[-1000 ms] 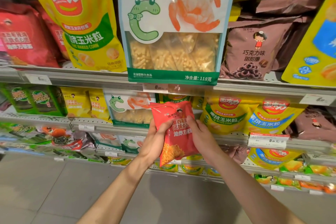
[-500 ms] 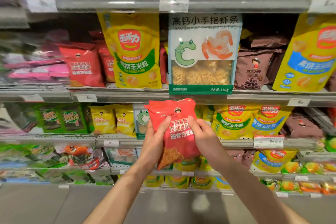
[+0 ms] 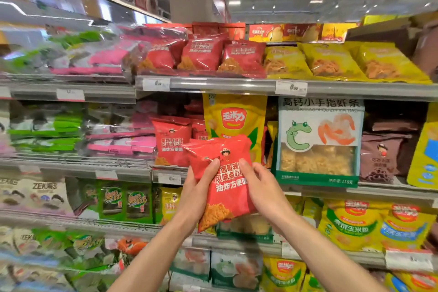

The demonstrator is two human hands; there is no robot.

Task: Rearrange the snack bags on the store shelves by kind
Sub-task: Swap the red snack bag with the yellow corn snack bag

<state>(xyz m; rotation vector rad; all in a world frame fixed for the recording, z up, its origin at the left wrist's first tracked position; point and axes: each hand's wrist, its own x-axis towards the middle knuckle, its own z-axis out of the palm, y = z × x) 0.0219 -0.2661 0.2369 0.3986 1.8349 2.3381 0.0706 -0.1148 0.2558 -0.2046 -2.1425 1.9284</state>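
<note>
I hold a red snack bag upright in front of the shelves. My left hand grips its left edge, thumb on the front. My right hand grips its right edge, thumb across the print. Just behind it, on the second shelf, stands a matching red bag beside a yellow corn bag. More of the same red bags lie in a row on the top shelf, with yellow bags to their right.
A large white-and-green shrimp stick bag stands right of the corn bag, then brown bags. Pink and green packs fill the left shelves. Seaweed packs and yellow corn bags sit on the lower shelves. Metal shelf rails jut forward.
The view has tilted upward, bringing the top shelf and ceiling into sight. Both hands have lifted the red bag higher, up to the second shelf's level.
</note>
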